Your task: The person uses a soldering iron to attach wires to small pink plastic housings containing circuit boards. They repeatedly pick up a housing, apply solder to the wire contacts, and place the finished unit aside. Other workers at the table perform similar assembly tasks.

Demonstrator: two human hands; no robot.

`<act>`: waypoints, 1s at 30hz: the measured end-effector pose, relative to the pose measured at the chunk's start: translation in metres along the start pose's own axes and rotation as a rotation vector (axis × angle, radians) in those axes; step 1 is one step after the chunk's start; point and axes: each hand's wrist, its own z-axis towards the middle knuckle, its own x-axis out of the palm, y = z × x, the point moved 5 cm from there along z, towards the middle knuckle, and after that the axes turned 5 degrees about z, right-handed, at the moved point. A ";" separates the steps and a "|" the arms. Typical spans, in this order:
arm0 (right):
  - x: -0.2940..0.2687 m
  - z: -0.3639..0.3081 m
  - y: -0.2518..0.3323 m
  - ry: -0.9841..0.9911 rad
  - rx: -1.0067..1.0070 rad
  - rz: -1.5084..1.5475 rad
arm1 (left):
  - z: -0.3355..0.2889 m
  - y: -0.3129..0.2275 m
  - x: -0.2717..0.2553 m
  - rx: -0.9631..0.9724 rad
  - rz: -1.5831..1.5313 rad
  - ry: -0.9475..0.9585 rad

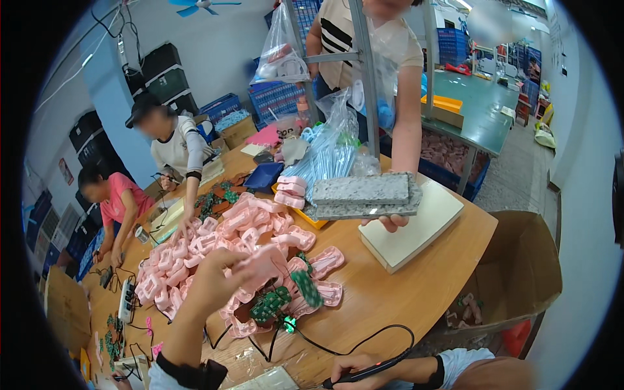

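Note:
My left hand [218,276] is raised over the near side of a heap of pink plastic shells [231,224]. Its thumb and fingers pinch a single pink shell [265,265], slightly blurred. Just beyond that shell hangs a green circuit board [305,288], and another green board [270,304] lies below among shells with thin wires. Low in the picture, my right hand [361,372] is closed round a black soldering iron [385,366], whose cord curves back over the table. The iron's tip is at the lower edge and hard to make out.
Across the table a person's hand [393,222] holds out stacked grey speckled slabs [364,193] beside a cream block [422,224]. A co-worker's hand [188,224] reaches into the heap. A cardboard box [520,260] stands right; a power strip [127,300] lies left.

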 end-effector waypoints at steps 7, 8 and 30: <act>-0.009 -0.003 0.002 -0.037 -0.004 0.126 | 0.033 -0.013 0.015 0.177 0.317 -0.199; -0.010 -0.003 0.003 -0.043 -0.009 0.135 | 0.038 -0.029 0.019 0.303 0.303 -0.214; -0.021 -0.014 0.013 -0.056 -0.157 0.086 | 0.064 -0.129 0.043 0.701 0.301 -0.245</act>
